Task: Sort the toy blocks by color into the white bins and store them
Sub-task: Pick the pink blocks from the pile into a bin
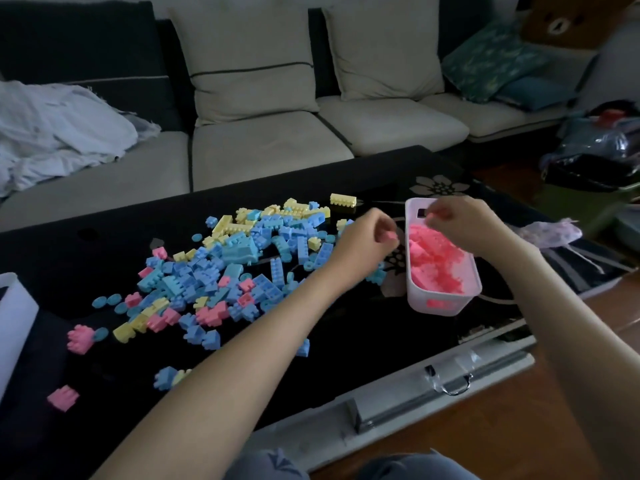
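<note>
Looks like the pink round of the sorting is what's being done here. Nearest the bench (346, 341) edge, a lone pink block (63, 397) is parked at about 7 o'clock of the pile, and a chunky pink cluster (80, 337) is sat a bit further in at 8 o'clock. A second white bin (14, 306) is clipped by the 9 o'clock edge of the view; what's in it can't be seen.

The mixed pile (242, 251) is spread across the middle of the bench. It's mostly blue with some yellow, and a fair few pinks are scattered on its near side, so pink isn't finished yet.

At 3 o'clock of the pile, a small pink piece (390, 236) is pinched in the left hand (367, 237), grip narrow round it, just beside the rim of the white bin (445, 304). That bin is heaped with pink blocks (436, 261), and no other colour can be made out in it. The right hand (460, 220) is hovered over the bin's far end with fingers curled. Whether anything is held in that grip can't be told, it's too blurry.

Next move, probably: the piece gets carried over the rim and let go, then the near-side pinks get picked out. With the bin that full, spill-over should be watched for.

At 12 o'clock a long yellow block (343, 199) is sat apart from the pile, with a sofa (270, 140) behind the bench.
</note>
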